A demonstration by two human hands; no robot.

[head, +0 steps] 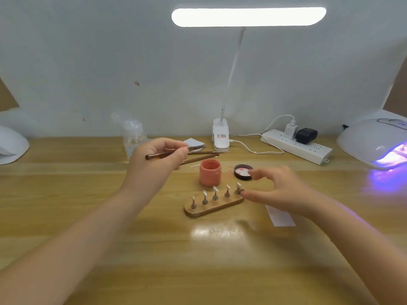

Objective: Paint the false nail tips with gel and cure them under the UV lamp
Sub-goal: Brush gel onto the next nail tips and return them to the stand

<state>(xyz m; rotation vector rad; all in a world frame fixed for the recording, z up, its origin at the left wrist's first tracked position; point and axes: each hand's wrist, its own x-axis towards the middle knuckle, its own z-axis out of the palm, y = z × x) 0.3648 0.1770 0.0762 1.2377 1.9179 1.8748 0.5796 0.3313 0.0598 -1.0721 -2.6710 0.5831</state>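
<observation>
A wooden oval stand (214, 206) carrying five pale false nail tips on metal pegs (215, 193) lies between the hands, just left of the right hand (278, 190), whose spread, relaxed fingers reach its end peg. The left hand (155, 158), beyond it, pinches a thin brown brush (169, 153) beside an open pink gel jar (210, 172).

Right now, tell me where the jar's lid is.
In the head view, the lid lies upside down on the table, right of the pink gel jar and just behind the right hand.
</observation>
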